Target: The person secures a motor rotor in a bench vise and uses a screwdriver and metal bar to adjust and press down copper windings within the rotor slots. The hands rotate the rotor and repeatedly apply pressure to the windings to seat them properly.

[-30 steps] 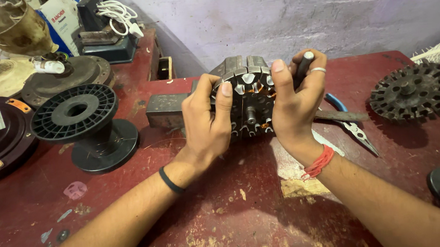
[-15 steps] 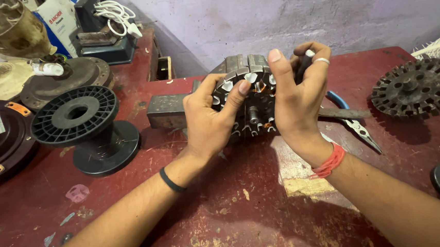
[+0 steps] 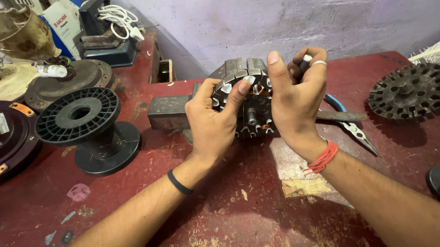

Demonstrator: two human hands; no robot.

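A round metal motor stator [image 3: 249,93] with slotted teeth and a short central shaft stands on edge on the red table [image 3: 226,211]. My left hand [image 3: 215,124] grips its left side, thumb pressed over the top teeth. My right hand [image 3: 295,95] holds its right side, thumb raised along the rim, and also pinches a small dark tool with a white tip [image 3: 306,60] in its fingers. A ring sits on one right finger. Copper winding shows between the teeth.
A black plastic spool [image 3: 89,130] stands at the left, a grey metal block [image 3: 168,114] behind my left hand. Blue-handled pliers [image 3: 351,124] lie right of the stator. A dark toothed rotor core [image 3: 414,92] lies at the far right. Fan motor housings [image 3: 4,133] crowd the far left.
My left thumb has slid up over the stator's top teeth. My right thumb has straightened along the rim. The stator stays in place.
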